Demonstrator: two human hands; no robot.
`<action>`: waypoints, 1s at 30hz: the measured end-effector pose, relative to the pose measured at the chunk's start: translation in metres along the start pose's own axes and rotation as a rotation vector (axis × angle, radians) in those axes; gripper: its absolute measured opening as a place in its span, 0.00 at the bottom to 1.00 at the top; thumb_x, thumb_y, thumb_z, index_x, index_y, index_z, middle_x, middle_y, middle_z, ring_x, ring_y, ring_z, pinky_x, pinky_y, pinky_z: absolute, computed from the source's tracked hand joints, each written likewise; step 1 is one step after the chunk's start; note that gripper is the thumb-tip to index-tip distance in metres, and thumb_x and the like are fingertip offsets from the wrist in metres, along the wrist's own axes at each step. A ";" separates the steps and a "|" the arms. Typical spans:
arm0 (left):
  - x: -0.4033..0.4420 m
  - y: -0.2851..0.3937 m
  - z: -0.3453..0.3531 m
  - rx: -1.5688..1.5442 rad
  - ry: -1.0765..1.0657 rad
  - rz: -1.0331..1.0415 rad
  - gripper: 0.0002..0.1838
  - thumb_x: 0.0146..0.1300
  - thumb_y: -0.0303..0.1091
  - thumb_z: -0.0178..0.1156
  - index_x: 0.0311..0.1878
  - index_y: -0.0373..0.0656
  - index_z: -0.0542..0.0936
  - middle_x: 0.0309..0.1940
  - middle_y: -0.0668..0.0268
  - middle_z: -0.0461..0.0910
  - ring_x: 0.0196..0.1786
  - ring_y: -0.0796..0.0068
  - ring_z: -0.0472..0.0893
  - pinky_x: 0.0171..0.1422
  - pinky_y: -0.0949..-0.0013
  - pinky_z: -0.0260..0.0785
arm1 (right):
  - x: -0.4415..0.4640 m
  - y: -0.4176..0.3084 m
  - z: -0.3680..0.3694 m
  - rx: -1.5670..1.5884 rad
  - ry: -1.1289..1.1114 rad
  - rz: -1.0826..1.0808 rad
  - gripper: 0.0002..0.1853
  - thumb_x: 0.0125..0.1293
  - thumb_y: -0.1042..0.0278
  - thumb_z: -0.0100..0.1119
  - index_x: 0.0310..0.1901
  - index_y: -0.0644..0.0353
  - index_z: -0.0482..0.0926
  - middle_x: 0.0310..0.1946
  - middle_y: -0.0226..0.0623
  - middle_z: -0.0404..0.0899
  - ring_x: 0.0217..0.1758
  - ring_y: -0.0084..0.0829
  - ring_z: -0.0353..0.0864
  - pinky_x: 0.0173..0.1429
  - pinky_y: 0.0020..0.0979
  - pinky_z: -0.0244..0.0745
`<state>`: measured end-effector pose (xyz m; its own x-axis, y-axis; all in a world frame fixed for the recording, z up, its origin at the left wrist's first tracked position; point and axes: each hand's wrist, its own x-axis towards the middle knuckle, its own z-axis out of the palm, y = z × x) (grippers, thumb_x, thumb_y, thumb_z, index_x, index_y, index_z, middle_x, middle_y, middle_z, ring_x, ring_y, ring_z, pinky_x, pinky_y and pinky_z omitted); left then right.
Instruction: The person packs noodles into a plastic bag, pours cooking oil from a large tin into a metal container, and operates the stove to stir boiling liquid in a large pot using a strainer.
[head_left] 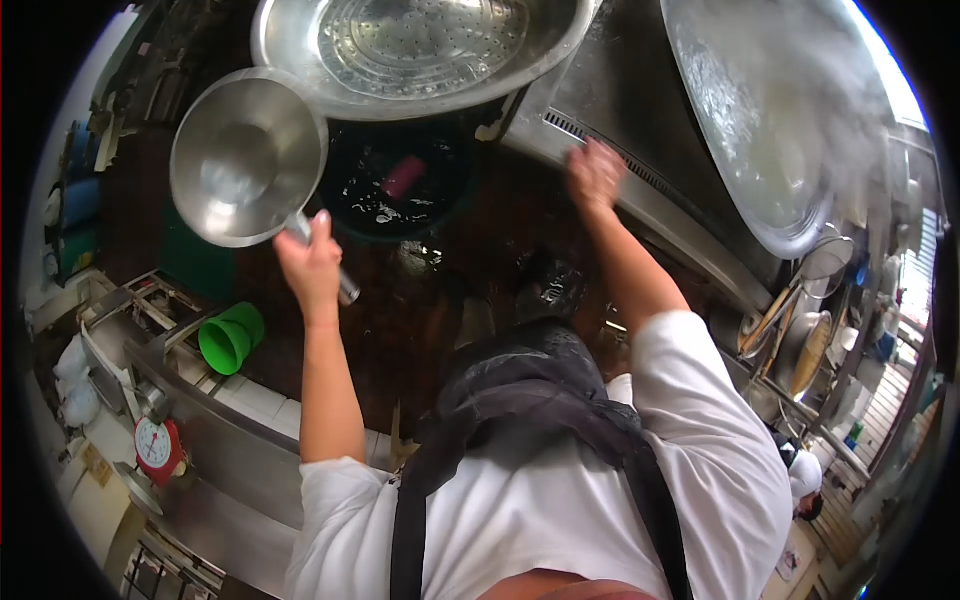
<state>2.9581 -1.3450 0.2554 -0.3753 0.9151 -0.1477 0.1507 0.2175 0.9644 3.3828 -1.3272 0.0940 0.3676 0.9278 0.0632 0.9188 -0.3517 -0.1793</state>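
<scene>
My left hand is closed around the short tubular handle of a deep, round steel pan. The pan is tilted so that its bare inside faces me, and its rim overlaps the left edge of a large metal basin. In the basin lies a perforated metal strainer. My right hand is over the front edge of a steel cooking range, by its slotted vent. Its fingers are smeared by motion, and I make out nothing in them.
Steam rises from a big wok at the right. A dark tub of water holds a reddish item. Green buckets and a red scale are at left. Strainers hang at right; another person is behind.
</scene>
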 end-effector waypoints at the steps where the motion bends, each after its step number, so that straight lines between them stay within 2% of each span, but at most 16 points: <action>1: -0.005 -0.010 -0.010 -0.016 0.066 -0.034 0.18 0.68 0.36 0.63 0.47 0.35 0.67 0.24 0.69 0.71 0.17 0.83 0.68 0.21 0.76 0.63 | 0.015 -0.038 0.011 -0.031 0.035 -0.070 0.29 0.70 0.43 0.44 0.59 0.59 0.77 0.57 0.46 0.77 0.64 0.46 0.72 0.71 0.47 0.59; 2: -0.008 -0.030 -0.021 0.011 0.091 -0.034 0.20 0.68 0.35 0.62 0.54 0.33 0.67 0.25 0.67 0.72 0.17 0.82 0.69 0.21 0.76 0.63 | 0.024 -0.063 0.019 -0.061 0.069 -0.142 0.28 0.68 0.43 0.47 0.54 0.60 0.78 0.53 0.48 0.79 0.60 0.47 0.75 0.68 0.47 0.62; 5: -0.018 -0.081 -0.036 -0.020 0.106 -0.134 0.19 0.70 0.36 0.58 0.55 0.33 0.66 0.25 0.66 0.72 0.17 0.81 0.69 0.21 0.75 0.64 | 0.034 -0.092 0.016 -0.063 0.048 -0.054 0.26 0.67 0.42 0.51 0.45 0.62 0.78 0.44 0.46 0.79 0.53 0.45 0.76 0.60 0.47 0.66; 7: -0.017 -0.127 -0.035 0.047 0.095 -0.257 0.20 0.71 0.37 0.57 0.56 0.33 0.66 0.26 0.64 0.74 0.17 0.80 0.71 0.22 0.73 0.66 | 0.035 -0.091 0.016 -0.068 0.067 -0.100 0.25 0.66 0.43 0.52 0.40 0.62 0.76 0.40 0.45 0.78 0.50 0.45 0.75 0.57 0.47 0.67; 8: -0.013 -0.144 -0.030 0.139 0.070 -0.343 0.20 0.68 0.39 0.59 0.53 0.32 0.68 0.28 0.61 0.77 0.21 0.74 0.76 0.26 0.68 0.70 | 0.036 -0.089 0.017 -0.066 0.074 -0.124 0.24 0.66 0.43 0.53 0.37 0.62 0.76 0.38 0.45 0.77 0.49 0.45 0.75 0.55 0.47 0.67; 9: -0.008 -0.161 -0.020 0.409 0.029 -0.343 0.22 0.66 0.42 0.60 0.50 0.31 0.71 0.32 0.53 0.81 0.27 0.61 0.82 0.34 0.60 0.74 | 0.037 -0.088 0.022 -0.054 0.053 -0.119 0.24 0.65 0.43 0.54 0.38 0.62 0.75 0.39 0.45 0.77 0.49 0.45 0.75 0.55 0.47 0.66; 10: -0.003 -0.193 -0.014 0.503 -0.048 -0.176 0.20 0.65 0.41 0.60 0.47 0.31 0.72 0.38 0.44 0.82 0.39 0.47 0.83 0.44 0.51 0.73 | 0.037 -0.089 0.020 -0.052 0.071 -0.134 0.23 0.65 0.44 0.55 0.37 0.62 0.75 0.39 0.45 0.77 0.48 0.46 0.75 0.55 0.46 0.67; 12: 0.013 -0.201 0.013 0.780 -0.241 -0.110 0.17 0.65 0.38 0.58 0.48 0.33 0.71 0.43 0.40 0.81 0.47 0.40 0.81 0.50 0.46 0.72 | 0.037 -0.087 0.022 -0.057 0.087 -0.154 0.23 0.64 0.44 0.56 0.37 0.62 0.75 0.39 0.45 0.76 0.48 0.46 0.75 0.54 0.46 0.67; 15: 0.035 -0.236 0.054 0.982 -0.446 -0.197 0.16 0.64 0.34 0.56 0.50 0.35 0.69 0.46 0.40 0.80 0.51 0.39 0.79 0.53 0.44 0.71 | 0.037 -0.087 0.020 -0.074 0.087 -0.140 0.23 0.65 0.45 0.56 0.37 0.62 0.76 0.39 0.45 0.76 0.47 0.45 0.76 0.54 0.45 0.67; 16: 0.039 -0.245 0.064 1.043 -0.525 -0.175 0.16 0.67 0.34 0.52 0.53 0.36 0.67 0.49 0.40 0.79 0.51 0.38 0.79 0.55 0.44 0.73 | 0.037 -0.091 0.012 -0.062 0.056 -0.121 0.23 0.65 0.45 0.55 0.37 0.62 0.76 0.38 0.46 0.76 0.48 0.46 0.75 0.55 0.45 0.67; 19: 0.053 -0.304 0.093 1.223 -0.529 -0.286 0.15 0.74 0.35 0.41 0.57 0.38 0.66 0.51 0.44 0.77 0.51 0.42 0.81 0.51 0.46 0.77 | 0.038 -0.089 0.015 -0.069 0.056 -0.119 0.23 0.65 0.45 0.55 0.37 0.63 0.75 0.38 0.46 0.76 0.48 0.46 0.75 0.55 0.45 0.67; 22: 0.060 -0.319 0.108 1.348 -0.540 -0.292 0.16 0.74 0.37 0.41 0.59 0.40 0.66 0.52 0.46 0.77 0.51 0.44 0.82 0.50 0.49 0.78 | 0.040 -0.090 0.012 -0.029 0.006 -0.107 0.24 0.65 0.45 0.54 0.38 0.63 0.75 0.39 0.47 0.75 0.49 0.46 0.75 0.56 0.46 0.66; 23: 0.063 -0.325 0.117 1.403 -0.532 -0.329 0.17 0.73 0.37 0.42 0.60 0.44 0.68 0.52 0.47 0.78 0.51 0.48 0.83 0.51 0.51 0.78 | 0.041 -0.090 0.012 -0.024 0.000 -0.103 0.24 0.64 0.45 0.55 0.38 0.63 0.75 0.39 0.47 0.76 0.49 0.47 0.75 0.56 0.46 0.66; 26: 0.067 -0.341 0.136 1.368 -0.701 -0.295 0.17 0.73 0.36 0.42 0.60 0.44 0.71 0.49 0.49 0.81 0.52 0.52 0.83 0.52 0.51 0.78 | 0.040 -0.089 0.010 0.001 -0.030 -0.080 0.24 0.64 0.45 0.55 0.39 0.64 0.75 0.42 0.48 0.76 0.52 0.47 0.74 0.59 0.46 0.65; 29: 0.079 -0.424 0.140 1.379 -0.801 -0.033 0.19 0.69 0.35 0.49 0.61 0.44 0.72 0.41 0.51 0.84 0.43 0.54 0.86 0.44 0.54 0.80 | 0.040 -0.090 0.008 0.001 -0.016 -0.078 0.24 0.64 0.45 0.54 0.39 0.64 0.75 0.42 0.48 0.76 0.51 0.46 0.74 0.59 0.46 0.65; 30: 0.092 -0.418 0.139 1.284 -0.936 -0.045 0.20 0.66 0.33 0.52 0.61 0.43 0.72 0.38 0.52 0.84 0.37 0.55 0.85 0.39 0.54 0.79 | 0.040 -0.089 0.008 0.009 -0.006 -0.085 0.24 0.65 0.45 0.53 0.39 0.64 0.74 0.41 0.47 0.75 0.51 0.46 0.73 0.59 0.45 0.65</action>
<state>2.9876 -1.3044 -0.1921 0.1972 0.6715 -0.7143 0.9759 -0.0648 0.2085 3.3143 -1.2579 0.1042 0.2871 0.9551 0.0729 0.9454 -0.2703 -0.1821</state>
